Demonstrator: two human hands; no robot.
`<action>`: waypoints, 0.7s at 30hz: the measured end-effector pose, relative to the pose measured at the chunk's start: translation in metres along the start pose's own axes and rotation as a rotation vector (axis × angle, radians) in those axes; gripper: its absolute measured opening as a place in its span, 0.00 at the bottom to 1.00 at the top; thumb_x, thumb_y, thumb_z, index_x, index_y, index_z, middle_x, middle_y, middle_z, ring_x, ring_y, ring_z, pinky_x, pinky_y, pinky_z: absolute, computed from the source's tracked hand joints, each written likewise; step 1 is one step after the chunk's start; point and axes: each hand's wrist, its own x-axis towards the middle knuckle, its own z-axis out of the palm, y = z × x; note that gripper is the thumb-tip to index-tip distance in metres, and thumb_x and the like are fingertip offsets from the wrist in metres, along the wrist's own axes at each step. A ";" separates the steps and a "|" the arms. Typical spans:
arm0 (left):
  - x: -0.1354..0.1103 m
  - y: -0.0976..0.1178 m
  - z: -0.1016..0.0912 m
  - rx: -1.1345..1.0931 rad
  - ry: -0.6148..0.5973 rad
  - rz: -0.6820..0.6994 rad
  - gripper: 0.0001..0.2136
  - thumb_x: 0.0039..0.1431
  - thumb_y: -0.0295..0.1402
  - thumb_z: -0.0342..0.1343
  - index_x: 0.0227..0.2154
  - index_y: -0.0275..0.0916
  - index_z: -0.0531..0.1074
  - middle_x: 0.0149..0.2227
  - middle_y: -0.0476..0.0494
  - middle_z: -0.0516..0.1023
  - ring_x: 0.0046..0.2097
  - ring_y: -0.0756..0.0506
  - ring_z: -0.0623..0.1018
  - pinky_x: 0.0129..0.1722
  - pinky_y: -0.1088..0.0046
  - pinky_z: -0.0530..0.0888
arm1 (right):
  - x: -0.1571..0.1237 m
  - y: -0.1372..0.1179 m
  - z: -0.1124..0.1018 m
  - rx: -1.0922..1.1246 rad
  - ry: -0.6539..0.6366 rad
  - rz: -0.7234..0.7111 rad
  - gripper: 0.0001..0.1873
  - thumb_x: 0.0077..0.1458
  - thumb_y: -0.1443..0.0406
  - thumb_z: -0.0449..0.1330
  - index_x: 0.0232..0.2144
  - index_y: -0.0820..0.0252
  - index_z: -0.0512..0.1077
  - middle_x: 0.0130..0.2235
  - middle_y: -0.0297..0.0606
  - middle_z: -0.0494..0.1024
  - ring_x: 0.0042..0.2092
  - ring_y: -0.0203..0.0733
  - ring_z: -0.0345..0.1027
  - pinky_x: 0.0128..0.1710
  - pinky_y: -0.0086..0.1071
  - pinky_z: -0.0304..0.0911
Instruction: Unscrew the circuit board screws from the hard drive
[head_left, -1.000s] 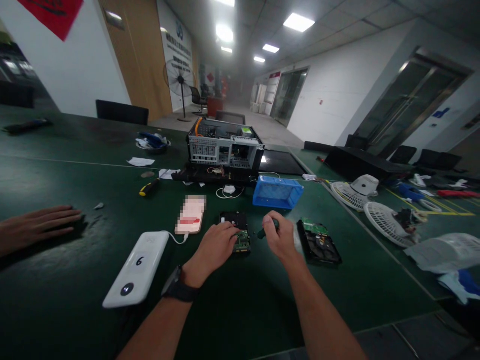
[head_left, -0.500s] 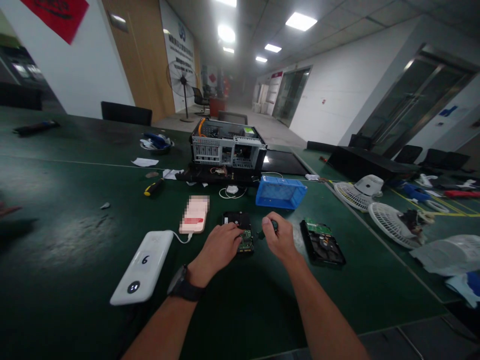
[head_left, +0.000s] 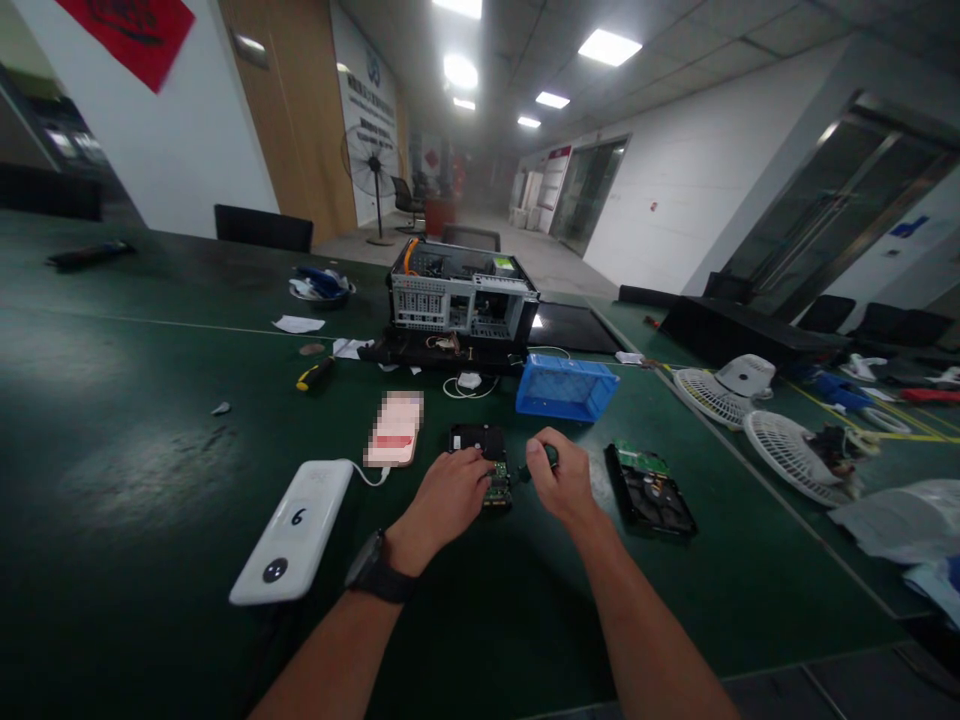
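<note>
A black hard drive (head_left: 481, 437) with a green circuit board (head_left: 498, 485) lies on the table in front of me. My left hand (head_left: 452, 497) rests over its left side, fingers bent and pressing on it, hiding part of the drive. In my right hand (head_left: 562, 478) is a screwdriver (head_left: 551, 456) with a dark green handle, gripped in a closed fist. Its shaft points left toward the circuit board's right edge; whether the tip touches is too blurred to tell. To the right lies a second, opened hard drive (head_left: 654, 492), apart from both hands.
Behind the drive stand a blue plastic bin (head_left: 568, 389) and an open computer case (head_left: 457, 300). A phone (head_left: 395, 428) is cabled to a white power bank (head_left: 296, 530) at left. Farther left lies a yellow-black tool (head_left: 315, 375). White fan parts (head_left: 787, 450) lie at right.
The view has shifted slightly, so everything sits a little farther right. A blurred hand at the far left edge is gone from view. My hands keep nearly the same pose at the drive.
</note>
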 end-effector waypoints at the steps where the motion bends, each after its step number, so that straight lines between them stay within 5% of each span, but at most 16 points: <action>1: 0.000 0.001 0.000 -0.013 0.009 -0.003 0.14 0.61 0.29 0.45 0.46 0.42 0.72 0.45 0.42 0.73 0.50 0.43 0.70 0.48 0.64 0.65 | 0.000 0.000 0.000 -0.004 -0.002 -0.001 0.11 0.58 0.62 0.50 0.24 0.57 0.63 0.24 0.32 0.67 0.28 0.36 0.61 0.29 0.29 0.55; 10: 0.004 0.036 -0.002 -0.448 0.106 0.041 0.13 0.54 0.30 0.54 0.44 0.40 0.70 0.42 0.44 0.74 0.42 0.45 0.73 0.44 0.68 0.69 | 0.002 -0.008 0.005 -0.017 -0.008 0.003 0.11 0.58 0.61 0.51 0.26 0.57 0.66 0.26 0.33 0.70 0.30 0.37 0.64 0.31 0.30 0.57; 15: 0.010 0.044 0.015 -0.475 0.262 -0.058 0.11 0.55 0.29 0.54 0.42 0.40 0.69 0.40 0.46 0.75 0.42 0.46 0.74 0.43 0.68 0.69 | 0.003 -0.008 0.006 -0.047 -0.012 0.044 0.12 0.58 0.60 0.52 0.26 0.58 0.66 0.27 0.34 0.71 0.30 0.37 0.65 0.30 0.29 0.57; 21: 0.010 0.040 0.021 -0.526 0.291 -0.079 0.08 0.58 0.27 0.50 0.39 0.39 0.71 0.38 0.45 0.76 0.39 0.46 0.74 0.40 0.70 0.70 | 0.000 -0.008 0.007 -0.021 -0.046 0.029 0.09 0.59 0.60 0.51 0.32 0.58 0.67 0.33 0.37 0.72 0.36 0.40 0.67 0.34 0.31 0.60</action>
